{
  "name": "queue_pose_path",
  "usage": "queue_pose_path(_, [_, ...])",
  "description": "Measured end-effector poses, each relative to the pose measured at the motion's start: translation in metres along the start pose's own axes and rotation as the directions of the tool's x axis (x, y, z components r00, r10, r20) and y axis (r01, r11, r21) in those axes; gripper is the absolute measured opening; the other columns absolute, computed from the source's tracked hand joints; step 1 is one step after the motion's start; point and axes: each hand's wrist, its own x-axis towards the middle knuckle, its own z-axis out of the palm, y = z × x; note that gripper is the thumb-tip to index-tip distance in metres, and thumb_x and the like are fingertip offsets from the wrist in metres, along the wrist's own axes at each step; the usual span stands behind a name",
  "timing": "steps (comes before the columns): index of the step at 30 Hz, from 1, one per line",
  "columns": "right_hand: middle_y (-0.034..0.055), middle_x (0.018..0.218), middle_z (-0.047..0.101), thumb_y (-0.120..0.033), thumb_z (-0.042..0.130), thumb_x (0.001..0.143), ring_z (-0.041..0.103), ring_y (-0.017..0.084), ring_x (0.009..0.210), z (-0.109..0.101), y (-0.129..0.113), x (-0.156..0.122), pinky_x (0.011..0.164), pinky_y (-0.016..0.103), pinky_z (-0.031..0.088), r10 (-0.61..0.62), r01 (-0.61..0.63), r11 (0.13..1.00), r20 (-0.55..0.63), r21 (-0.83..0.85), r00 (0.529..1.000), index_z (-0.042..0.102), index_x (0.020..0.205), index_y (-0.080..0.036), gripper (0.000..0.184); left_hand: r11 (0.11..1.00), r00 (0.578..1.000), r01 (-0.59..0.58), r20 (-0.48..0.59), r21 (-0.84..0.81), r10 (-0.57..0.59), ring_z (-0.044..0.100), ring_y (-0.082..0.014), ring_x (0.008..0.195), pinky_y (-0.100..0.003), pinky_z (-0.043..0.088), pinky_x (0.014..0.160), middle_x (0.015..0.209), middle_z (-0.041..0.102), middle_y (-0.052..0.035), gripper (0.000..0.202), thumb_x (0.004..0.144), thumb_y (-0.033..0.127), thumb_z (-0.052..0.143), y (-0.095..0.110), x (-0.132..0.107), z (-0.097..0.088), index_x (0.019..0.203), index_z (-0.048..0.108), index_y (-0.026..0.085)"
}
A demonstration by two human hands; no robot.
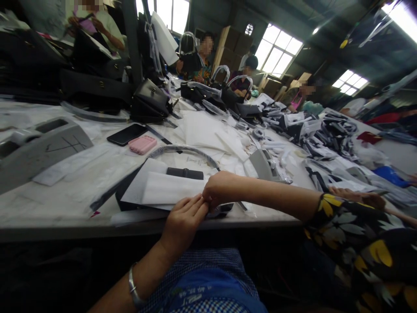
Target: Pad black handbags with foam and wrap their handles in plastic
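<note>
A black handbag (125, 191) lies flat at the table's front edge, with a white foam sheet (172, 189) over it. A black strap piece with a loop (185, 173) rests on top, and a plastic-wrapped handle (182, 148) arches behind. My left hand (185, 217) is at the bag's near right edge, its fingers pressed together. Against its fingertips, my right hand (220, 189) is closed in a pinch over the bag's right end. Whatever the fingertips grip is too small or hidden to make out.
A black phone (127, 134) and a pink case-like block (142, 144) lie behind the bag. Grey blocks (70, 137) stand left, another grey holder (265, 165) right. Black bags (151, 102) and wrapped parts (312, 130) crowd the far side. A co-worker's hand (358, 195) is at right.
</note>
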Motion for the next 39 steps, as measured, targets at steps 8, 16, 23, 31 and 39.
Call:
queue_pose_path(8, [0.0041, 0.089, 0.076, -0.042, 0.07, 0.081, 0.068, 0.02, 0.079, -0.004, 0.0, -0.001, 0.056, 0.024, 0.035, -0.049, 0.049, 0.999, -0.011, 0.0, 0.999, 0.077, 0.098, -0.027, 0.024, 0.999, 0.999, -0.03, 0.025, 0.026, 0.029, 0.067, -0.0235, 0.112, -0.038, 0.05, 0.097, 0.124, 0.07, -0.009, 0.028, 0.098, 0.013, 0.052, -0.001, -0.001, -0.003, 0.124, 0.062, 0.013])
queue_pose_path(16, [0.0022, 0.087, 0.076, -0.041, 0.073, 0.078, 0.068, 0.019, 0.078, 0.004, 0.009, -0.002, 0.054, 0.024, 0.031, -0.098, 0.101, 0.994, -0.079, 0.041, 0.992, 0.077, 0.091, -0.027, 0.02, 0.998, 0.997, -0.068, 0.024, -0.007, 0.068, 0.063, -0.0225, 0.119, -0.038, 0.044, 0.103, 0.129, 0.067, -0.01, 0.033, 0.095, 0.01, 0.056, -0.005, -0.007, 0.0, 0.127, 0.059, 0.012])
queue_pose_path(23, [-0.001, 0.083, 0.076, -0.044, 0.076, 0.073, 0.066, 0.017, 0.073, 0.009, 0.017, 0.002, 0.055, 0.025, 0.027, -0.17, 0.172, 0.985, -0.175, -0.001, 0.97, 0.078, 0.087, -0.03, 0.02, 0.991, 0.957, -0.133, 0.257, -0.025, 0.135, 0.051, -0.0259, 0.134, -0.044, 0.044, 0.107, 0.148, 0.05, -0.0129, 0.052, 0.095, 0.006, 0.045, -0.01, -0.009, -0.016, 0.146, 0.045, 0.017])
queue_pose_path(31, [-0.0027, 0.084, 0.076, -0.047, 0.078, 0.072, 0.065, 0.015, 0.074, 0.006, 0.021, 0.007, 0.055, 0.025, 0.027, -0.207, 0.209, 0.978, -0.179, -0.009, 0.962, 0.079, 0.084, -0.03, 0.021, 0.99, 0.926, -0.123, 0.352, -0.067, 0.138, 0.042, -0.0296, 0.14, -0.049, 0.042, 0.111, 0.154, 0.041, -0.0161, 0.047, 0.09, 0.007, 0.048, -0.012, -0.011, -0.019, 0.132, 0.059, 0.023])
queue_pose_path(39, [-0.0007, 0.081, 0.076, -0.046, 0.076, 0.074, 0.065, 0.017, 0.074, 0.005, 0.022, 0.005, 0.057, 0.026, 0.028, -0.209, 0.209, 0.978, -0.168, -0.019, 0.963, 0.078, 0.084, -0.029, 0.02, 0.984, 0.935, -0.058, 0.336, -0.171, 0.114, 0.037, -0.0279, 0.144, -0.045, 0.034, 0.118, 0.157, 0.036, -0.0157, 0.023, 0.088, 0.011, 0.052, -0.011, -0.009, -0.023, 0.1, 0.07, 0.019])
